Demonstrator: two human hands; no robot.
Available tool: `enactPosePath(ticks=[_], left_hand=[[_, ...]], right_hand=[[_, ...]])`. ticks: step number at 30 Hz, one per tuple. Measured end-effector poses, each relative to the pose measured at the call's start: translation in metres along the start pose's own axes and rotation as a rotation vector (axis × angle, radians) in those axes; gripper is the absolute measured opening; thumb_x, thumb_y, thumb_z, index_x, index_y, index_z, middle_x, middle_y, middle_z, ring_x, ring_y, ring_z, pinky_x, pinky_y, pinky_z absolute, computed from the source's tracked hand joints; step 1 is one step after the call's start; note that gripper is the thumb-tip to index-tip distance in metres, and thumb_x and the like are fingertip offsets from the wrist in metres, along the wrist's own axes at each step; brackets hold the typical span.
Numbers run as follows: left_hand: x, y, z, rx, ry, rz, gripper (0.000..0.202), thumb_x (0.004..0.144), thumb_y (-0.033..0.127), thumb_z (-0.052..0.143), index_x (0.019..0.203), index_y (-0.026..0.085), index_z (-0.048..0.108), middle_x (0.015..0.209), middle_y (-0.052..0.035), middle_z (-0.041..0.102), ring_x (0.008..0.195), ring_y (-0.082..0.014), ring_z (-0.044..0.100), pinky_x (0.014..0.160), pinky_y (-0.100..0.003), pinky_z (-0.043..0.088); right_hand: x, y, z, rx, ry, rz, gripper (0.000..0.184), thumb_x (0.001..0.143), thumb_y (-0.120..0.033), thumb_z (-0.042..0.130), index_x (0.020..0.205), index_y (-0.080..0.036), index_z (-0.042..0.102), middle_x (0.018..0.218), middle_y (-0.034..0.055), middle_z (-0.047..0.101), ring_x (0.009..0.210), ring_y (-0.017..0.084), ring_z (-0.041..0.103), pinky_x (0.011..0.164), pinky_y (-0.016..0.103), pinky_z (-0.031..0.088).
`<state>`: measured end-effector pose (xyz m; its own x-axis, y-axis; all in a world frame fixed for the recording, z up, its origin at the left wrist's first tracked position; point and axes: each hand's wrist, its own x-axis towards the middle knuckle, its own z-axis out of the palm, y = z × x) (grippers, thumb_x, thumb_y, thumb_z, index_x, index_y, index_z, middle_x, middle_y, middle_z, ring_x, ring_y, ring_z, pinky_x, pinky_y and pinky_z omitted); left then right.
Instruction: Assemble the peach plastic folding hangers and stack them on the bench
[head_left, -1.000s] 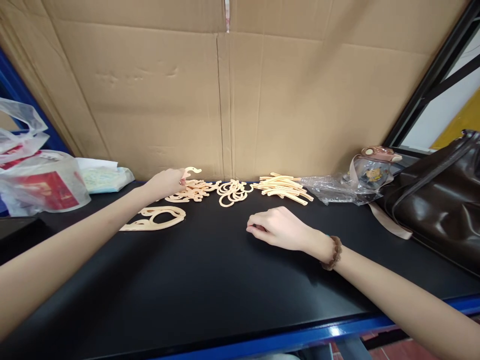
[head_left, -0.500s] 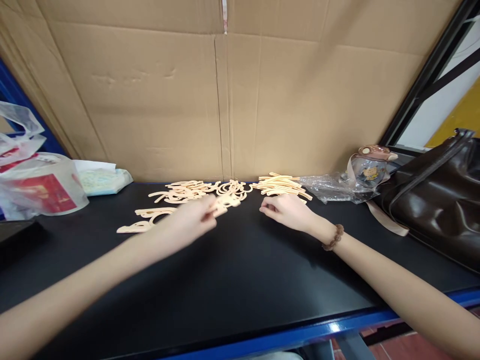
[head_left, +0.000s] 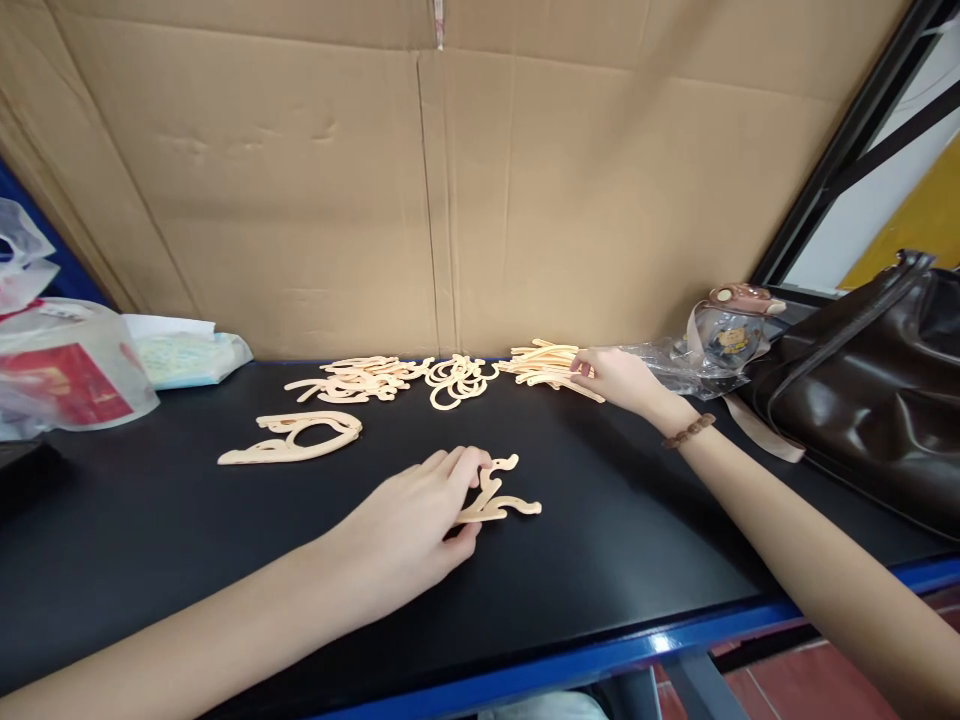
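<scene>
My left hand is closed around cream plastic hanger pieces, low over the black table's middle. Curved arms and a hook-like end stick out past its fingertips; the rest is hidden by the fingers. At the right pile of thin straight cream strips, my right hand has its fingers pinched on a strip's end. A folded cream hanger lies flat to the left of my left hand. Behind it is a pile of cream hanger arms, and beside that a heap of curved cream hooks.
A cardboard sheet stands along the back. On the left are a tissue roll in a plastic bag and a soft packet. Clear plastic wrap, a bottle and a dark brown leather bag are on the right.
My left hand has come nearer and to the right with the hanger pieces, uncovering the folded hanger. My right hand has moved right and back to the strips.
</scene>
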<state>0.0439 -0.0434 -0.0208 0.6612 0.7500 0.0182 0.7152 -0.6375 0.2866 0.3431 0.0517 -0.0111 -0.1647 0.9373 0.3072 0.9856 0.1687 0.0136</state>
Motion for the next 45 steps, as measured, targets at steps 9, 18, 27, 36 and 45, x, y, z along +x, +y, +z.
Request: enactPosePath(ticks=[9, 18, 27, 36, 45], left_hand=[[0.046, -0.053, -0.027, 0.265, 0.175, 0.063, 0.027, 0.093, 0.033, 0.04, 0.111, 0.02, 0.056, 0.117, -0.009, 0.058, 0.104, -0.0245, 0.058, 0.088, -0.036, 0.045], [0.077, -0.085, -0.027, 0.518, 0.208, 0.177, 0.029, 0.094, 0.022, 0.034, 0.082, 0.016, 0.059, 0.096, -0.0096, 0.057, 0.093, -0.0221, 0.054, 0.082, -0.034, 0.043], [0.05, -0.058, -0.03, 0.429, 0.335, 0.181, 0.02, 0.093, 0.021, 0.035, 0.081, 0.017, 0.05, 0.092, -0.0068, 0.056, 0.087, -0.0208, 0.053, 0.077, -0.033, 0.041], [0.011, -0.036, -0.02, 0.133, 0.099, 0.257, 0.011, 0.092, 0.02, 0.04, 0.087, 0.021, 0.05, 0.103, -0.0006, 0.057, 0.086, -0.014, 0.054, 0.072, -0.025, 0.042], [0.002, -0.041, -0.021, -0.053, -0.032, 0.272, 0.014, 0.086, 0.015, 0.049, 0.085, 0.025, 0.059, 0.118, 0.0046, 0.059, 0.107, -0.0159, 0.054, 0.091, -0.027, 0.042]], right_hand=[[0.001, 0.003, 0.008, -0.084, -0.047, -0.012, 0.026, 0.085, -0.037, 0.062, 0.102, -0.018, 0.064, 0.105, 0.0091, 0.066, 0.092, 0.023, 0.063, 0.071, 0.027, 0.042], [0.002, 0.003, 0.013, -0.098, -0.042, 0.002, 0.021, 0.084, -0.03, 0.064, 0.1, -0.016, 0.062, 0.103, 0.0097, 0.066, 0.092, 0.024, 0.063, 0.072, 0.028, 0.042], [0.001, -0.001, 0.012, -0.035, -0.044, 0.013, 0.013, 0.083, -0.027, 0.059, 0.085, -0.014, 0.062, 0.095, 0.0115, 0.067, 0.083, 0.023, 0.062, 0.064, 0.027, 0.037], [-0.002, -0.013, 0.005, 0.176, 0.012, -0.005, 0.015, 0.079, -0.034, 0.058, 0.079, -0.019, 0.06, 0.078, 0.0029, 0.066, 0.068, 0.017, 0.058, 0.058, 0.026, 0.034], [-0.012, -0.046, 0.017, 0.421, -0.143, -0.22, 0.019, 0.081, -0.034, 0.063, 0.09, -0.018, 0.067, 0.076, 0.0005, 0.066, 0.066, 0.013, 0.057, 0.057, 0.023, 0.038]])
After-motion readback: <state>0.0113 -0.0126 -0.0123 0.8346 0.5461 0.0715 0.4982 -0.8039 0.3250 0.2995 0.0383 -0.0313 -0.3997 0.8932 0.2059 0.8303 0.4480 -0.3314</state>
